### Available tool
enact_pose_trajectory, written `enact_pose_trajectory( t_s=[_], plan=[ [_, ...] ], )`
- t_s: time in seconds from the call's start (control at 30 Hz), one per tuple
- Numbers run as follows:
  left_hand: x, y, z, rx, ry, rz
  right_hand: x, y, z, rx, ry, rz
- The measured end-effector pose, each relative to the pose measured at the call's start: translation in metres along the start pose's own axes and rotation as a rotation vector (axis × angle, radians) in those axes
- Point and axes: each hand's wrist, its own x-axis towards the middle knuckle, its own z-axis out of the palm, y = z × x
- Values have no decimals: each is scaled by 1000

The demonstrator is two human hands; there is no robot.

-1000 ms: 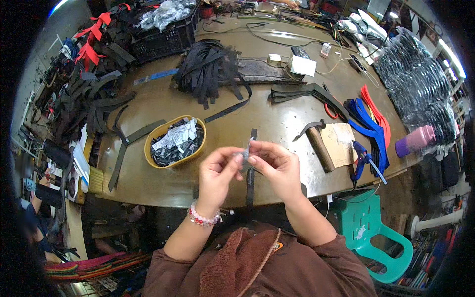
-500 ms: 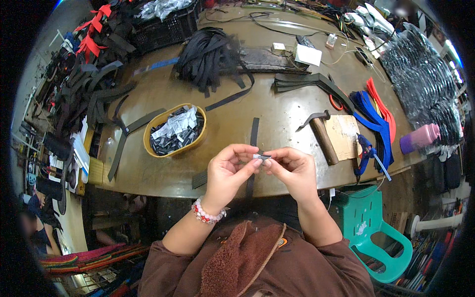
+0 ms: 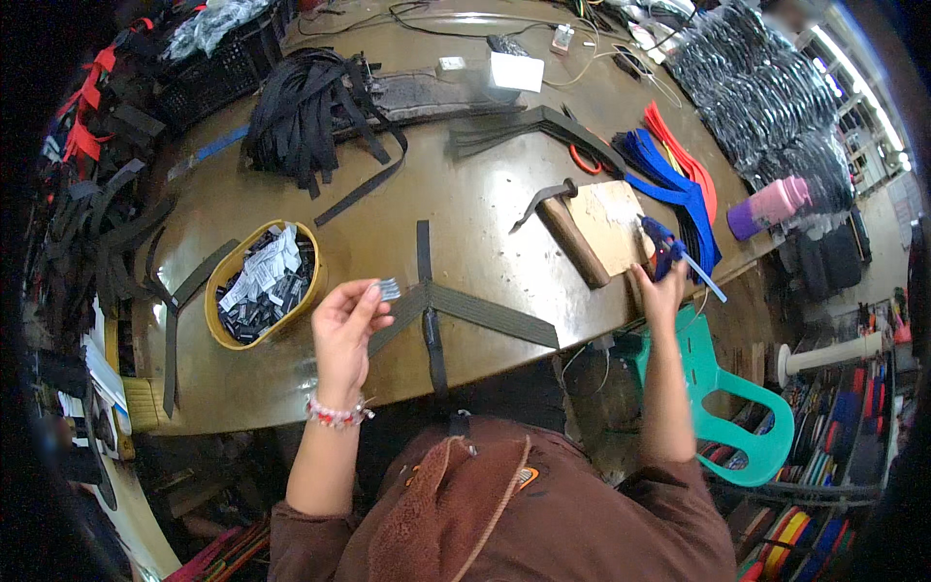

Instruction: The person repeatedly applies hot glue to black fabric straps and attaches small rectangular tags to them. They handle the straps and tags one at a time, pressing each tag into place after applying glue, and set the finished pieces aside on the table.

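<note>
Between the thumb and fingers of my left hand is a small grey-and-white folded label, held up above the table. My right hand has its thumb and fingers around the handle of a blue glue gun, which has a pale blue glue stick poking out. Below and beside the label, a black webbing strap crosses a wider dark strap on the table. Left of my left hand stands a yellow oval basket full of small black-and-white labels.
A hammer lies on a tan board beside the glue gun. Blue straps, red-handled scissors and a purple-pink bottle are farther right. A black strap heap lies behind; a green plastic chair stands at the table's edge.
My hands have parted: the left keeps the label and has moved left, the right has gone right to the glue gun. The whole view has shifted, showing more of the crossed straps.
</note>
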Motion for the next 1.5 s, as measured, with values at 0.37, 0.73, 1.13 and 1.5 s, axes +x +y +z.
enact_pose_trajectory(
  t_s=[0.37,0.73,1.13,1.5],
  plan=[
    [10,-41,-13,-405,-11,-148,71,-169,-52,-271,-705,-403],
    [11,-51,-17,-482,-31,-151,-6,-220,-30,281,-884,-523],
    [8,-48,-15,-367,-11,-115,0,-175,-11,208,-630,-642],
    [-9,-38,9,99,-164,-66,-33,-52,-24,126,112,270]
  ],
)
